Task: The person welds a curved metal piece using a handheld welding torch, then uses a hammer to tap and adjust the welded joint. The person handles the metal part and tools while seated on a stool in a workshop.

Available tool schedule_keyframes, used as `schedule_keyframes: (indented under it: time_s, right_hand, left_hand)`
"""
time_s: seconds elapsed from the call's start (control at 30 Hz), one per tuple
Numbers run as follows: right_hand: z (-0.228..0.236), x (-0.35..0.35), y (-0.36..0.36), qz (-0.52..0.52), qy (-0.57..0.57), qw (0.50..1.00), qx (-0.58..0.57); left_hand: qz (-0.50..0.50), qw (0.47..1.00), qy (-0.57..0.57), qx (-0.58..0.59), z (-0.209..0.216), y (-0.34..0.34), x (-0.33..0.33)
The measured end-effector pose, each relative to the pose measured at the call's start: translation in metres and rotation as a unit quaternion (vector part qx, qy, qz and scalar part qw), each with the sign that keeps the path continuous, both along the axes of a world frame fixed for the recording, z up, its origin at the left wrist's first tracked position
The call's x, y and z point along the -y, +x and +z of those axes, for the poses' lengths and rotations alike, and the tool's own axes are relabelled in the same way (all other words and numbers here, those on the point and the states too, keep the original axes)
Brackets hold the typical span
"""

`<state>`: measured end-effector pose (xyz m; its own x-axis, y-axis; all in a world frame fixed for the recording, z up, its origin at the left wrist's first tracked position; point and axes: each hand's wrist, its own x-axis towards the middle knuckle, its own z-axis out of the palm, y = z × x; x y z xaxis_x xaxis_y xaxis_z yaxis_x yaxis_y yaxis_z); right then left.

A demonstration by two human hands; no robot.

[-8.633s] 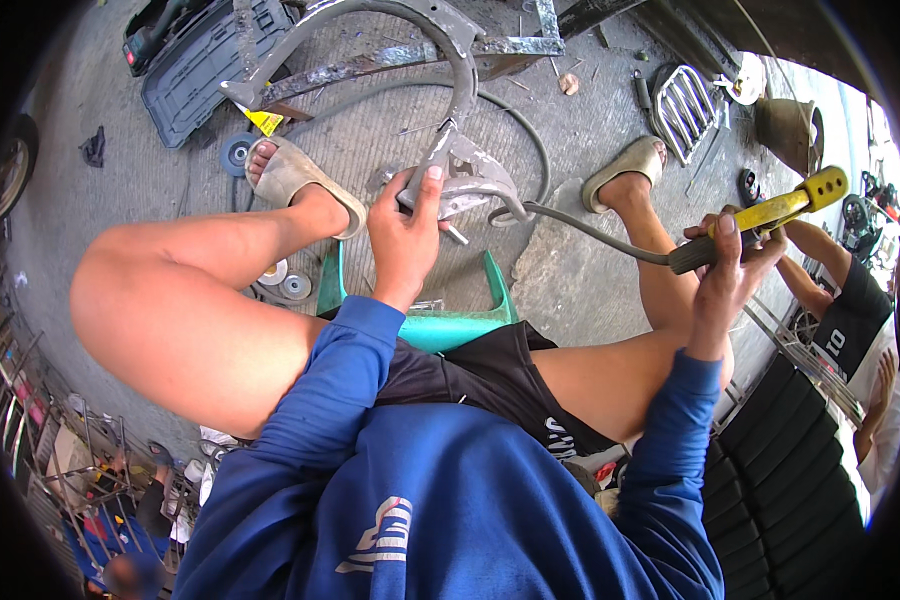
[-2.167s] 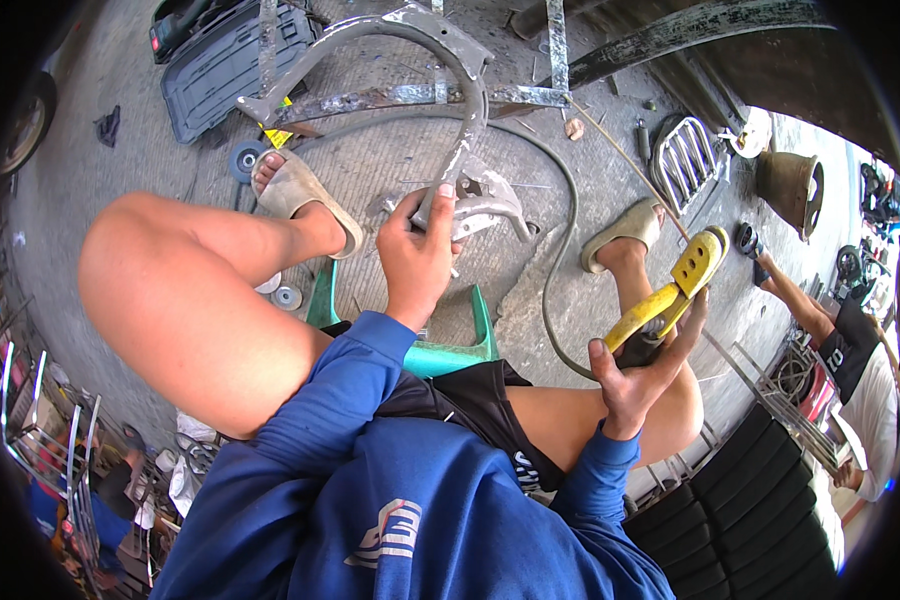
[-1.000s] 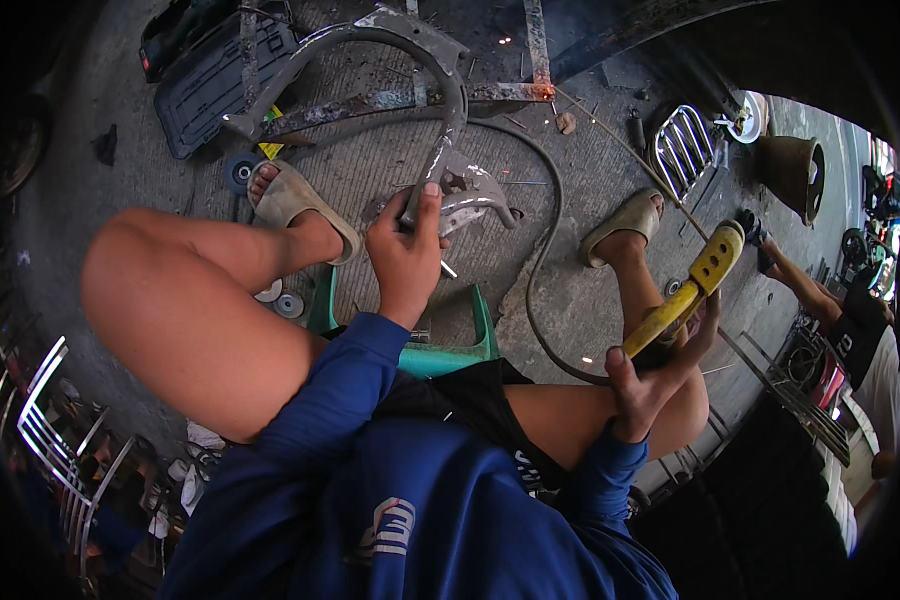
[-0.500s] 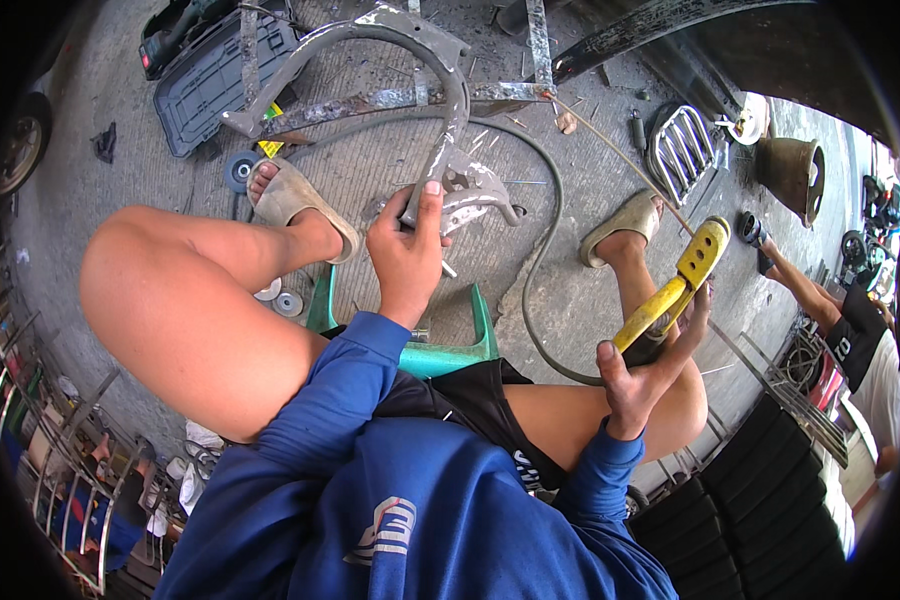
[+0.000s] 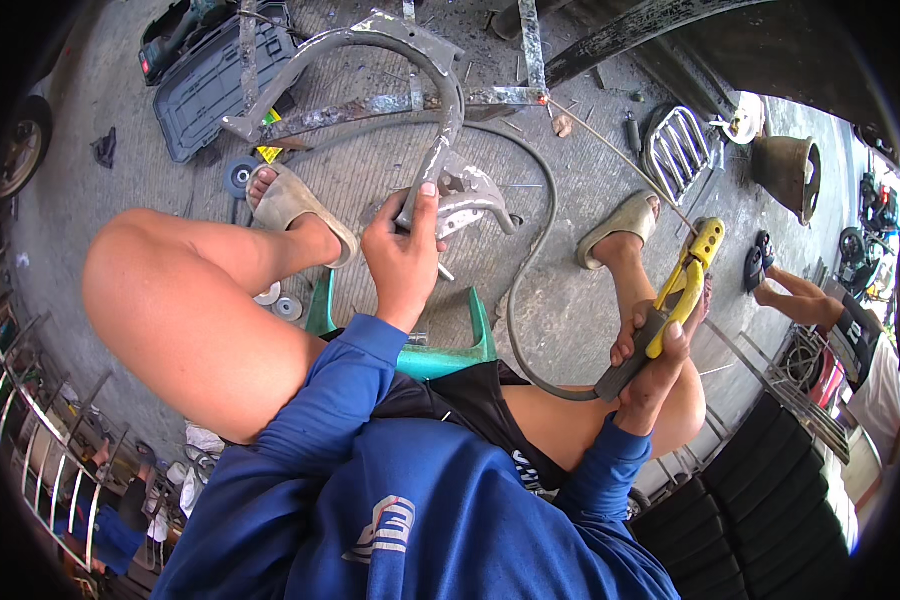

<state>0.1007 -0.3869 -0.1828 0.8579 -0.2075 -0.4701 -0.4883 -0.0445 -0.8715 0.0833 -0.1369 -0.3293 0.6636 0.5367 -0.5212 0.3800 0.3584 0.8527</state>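
My left hand [image 5: 402,262] is closed around a curved grey metal tube frame [image 5: 454,98], gripping it near a bracket with worn paint. The frame arches away from me, over a rusty flat-bar stand [image 5: 370,101]. On the right, my right hand [image 5: 652,372] wraps round the dark handle of a welding electrode holder [image 5: 692,278] with yellow jaws and lever. A long thin welding rod [image 5: 625,160] extends from the jaws toward the far left. Its tip shows orange beside the stand's bar; whether they touch I cannot tell. A grey cable [image 5: 516,330] leaves the handle.
A green plastic stool [image 5: 440,362] is between my legs. Beyond my left foot are a grinding disc [image 5: 239,174] and a grey tool case [image 5: 205,100]. A barred metal rack [image 5: 676,152] and a pot [image 5: 786,172] stand far right. Another person's leg [image 5: 800,305] shows at right.
My right hand has turned the electrode holder, bringing its dark handle into view with the fingers round it. The jaws and rod shifted slightly. My left hand and the frame moved a little.
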Motion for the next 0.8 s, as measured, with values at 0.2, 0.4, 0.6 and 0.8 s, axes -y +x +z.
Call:
schedule_keyframes:
  time_s: [0.2,0.4,0.6,0.8]
  right_hand:
    - [0.001,-0.016,-0.006,0.043,-0.092,0.990,0.097]
    - [-0.002,-0.041,0.013,0.043,-0.034,0.992,0.114]
    - [-0.027,-0.090,0.079,0.122,0.044,0.975,0.183]
    - [-0.077,-0.164,0.149,0.178,0.090,0.963,0.182]
  left_hand:
    - [0.010,1.000,-0.016,-0.004,0.000,0.001,-0.001]
    - [0.001,1.000,-0.020,-0.016,0.000,0.002,-0.003]
    - [-0.017,0.999,-0.028,-0.026,0.003,0.002,-0.004]
    - [0.003,1.000,0.010,-0.021,0.001,0.004,-0.005]
